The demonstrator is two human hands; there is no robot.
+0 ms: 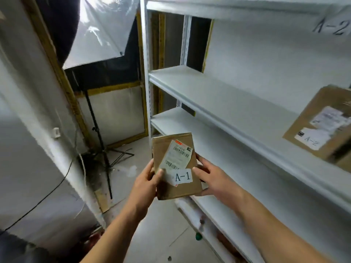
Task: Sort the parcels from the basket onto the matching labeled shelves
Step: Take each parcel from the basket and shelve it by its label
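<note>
A small brown cardboard parcel (177, 188) with a barcode slip and a white "A-1" sticker is held in front of the white shelving unit (224, 103). My left hand (146, 179) grips its left edge, thumb on the front. My right hand (212, 179) holds its right side. A second brown parcel (321, 126) marked "A-2" lies on the middle shelf at the right. An "A-2" label (332, 25) hangs on the shelf edge above it. The basket is out of view.
A softbox light (100, 29) on a black tripod stand (98, 133) fills the corner to the left of the shelving. A black cable runs along the white wall at the left. A green object (198, 236) lies on the floor near the lowest shelf.
</note>
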